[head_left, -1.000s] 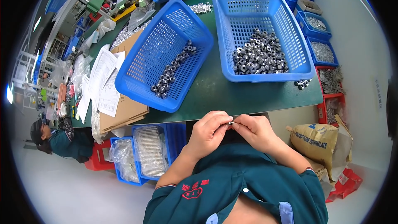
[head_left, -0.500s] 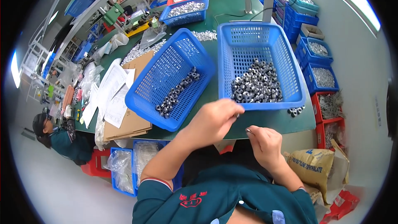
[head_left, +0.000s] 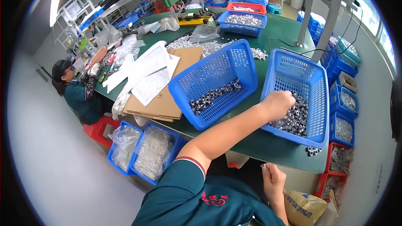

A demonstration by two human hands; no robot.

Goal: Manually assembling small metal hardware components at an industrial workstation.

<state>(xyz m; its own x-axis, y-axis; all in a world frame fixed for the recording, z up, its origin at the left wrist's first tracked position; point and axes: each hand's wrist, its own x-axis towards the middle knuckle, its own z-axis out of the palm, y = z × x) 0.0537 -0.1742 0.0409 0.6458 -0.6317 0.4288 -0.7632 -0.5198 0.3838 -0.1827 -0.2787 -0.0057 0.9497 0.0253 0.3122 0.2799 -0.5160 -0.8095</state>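
My left hand (head_left: 278,104) reaches over the near rim of the right blue basket (head_left: 274,79), above a pile of small dark and silver ring-shaped metal parts (head_left: 298,119). Its fingers are curled down, and whatever they hold is hidden. My right hand (head_left: 274,181) stays low, in front of the table edge. Thumb and fingers there pinch a small shiny metal piece (head_left: 264,165), too small to make out in detail. Beside the right basket, a second blue basket (head_left: 184,86) rests tilted and holds a band of similar ring-shaped parts (head_left: 215,96).
A few ring-shaped parts (head_left: 313,151) lie by the right basket's near corner. Cardboard (head_left: 167,102) with papers (head_left: 153,86) lies to the left. Loose silver parts (head_left: 259,54) are spread behind the baskets. A metal post (head_left: 333,16) stands at the far right. A co-worker (head_left: 75,88) sits at far left.
My left hand has moved from in front of the right basket to over its pile of parts. My right hand remains low, still pinching. The whole view has shifted.
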